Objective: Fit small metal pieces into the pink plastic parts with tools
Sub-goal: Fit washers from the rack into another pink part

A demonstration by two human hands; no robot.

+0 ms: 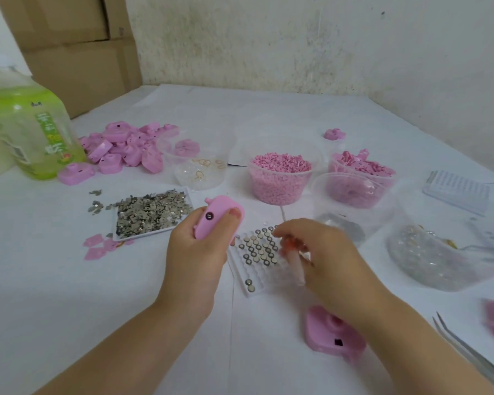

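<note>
While the left hand point(194, 252) holds a pink plastic part point(217, 216) raised above the desk point(69, 280), its grip closed round the part with the thumb against it, the right hand point(325, 260) pinches a translucent tool point(295, 265) with a reddish end over the white tray point(240, 269) of round metal pieces point(258, 248). A second pink part point(332, 333) lies on the desk beside the right forearm.

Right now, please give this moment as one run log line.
left hand: grips pink part | right hand: holds pen-like tool above tray of round metal pieces | stage: probably picking a piece
</note>
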